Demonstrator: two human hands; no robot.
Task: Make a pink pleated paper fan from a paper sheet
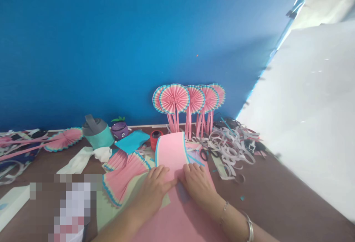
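A pink sheet of paper (171, 147) with blue-edged sides stands curved up from the table in front of me. My left hand (156, 183) grips its near left part, thumb stretched toward the middle. On the near right part, my right hand (196, 181) is closed on the same sheet, fingers curled, and the two thumbs almost meet. The paper's near edge is hidden under my hands. Beneath them lies a larger pink sheet (174, 227). Left of my left hand is a pleated pink paper fan piece (124, 183) with a blue and cream border.
Finished round paper fans (174, 98) lean against the blue board (111, 42). White paper strips (230, 146) are heaped at right beside black-handled scissors (204, 154). A teal-and-grey bottle (98, 133), purple cup (119, 129), blue paper (133, 141) and red tape roll (155, 138) stand behind.
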